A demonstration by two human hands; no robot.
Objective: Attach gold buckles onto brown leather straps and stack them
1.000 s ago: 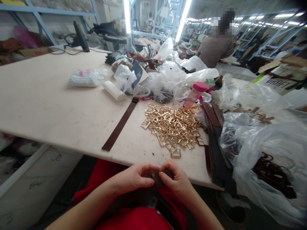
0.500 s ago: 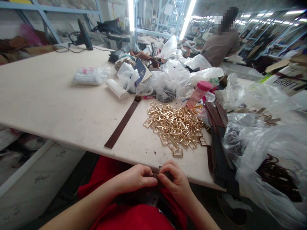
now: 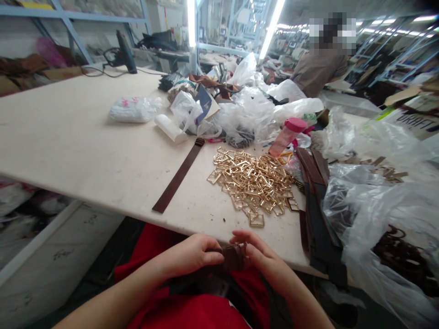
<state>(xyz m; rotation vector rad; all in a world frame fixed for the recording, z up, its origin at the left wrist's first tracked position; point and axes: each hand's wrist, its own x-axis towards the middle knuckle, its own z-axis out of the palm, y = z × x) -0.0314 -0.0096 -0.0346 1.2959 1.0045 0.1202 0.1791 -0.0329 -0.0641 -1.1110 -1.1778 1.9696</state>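
A dark brown leather strap [image 3: 233, 258] is held in front of my lap, just below the table's front edge. My left hand [image 3: 203, 252] pinches its left part between thumb and fingers. At its right end, my right hand [image 3: 259, 252] has the thumb against the strap, the fingers curved over it and the index finger raised. A small shiny bit shows by those fingertips, too small to name. Beyond the hands lies a pile of gold rectangular metal buckles [image 3: 255, 183]. A flat brown strap [image 3: 178, 177] rests on the table to the left of the pile.
More brown and black straps [image 3: 317, 205] hang over the table edge at right, beside a large clear plastic bag [image 3: 363, 237]. A pink-lidded bottle [image 3: 287, 137] leans behind the buckles. Plastic bags [image 3: 250, 107] heap at the back, and a person [image 3: 317, 68] is beyond.
My right hand has loosened from a tight pinch and shifted slightly right, with its fingers lifted. More of the strap now shows between my hands. The view has shifted a little.
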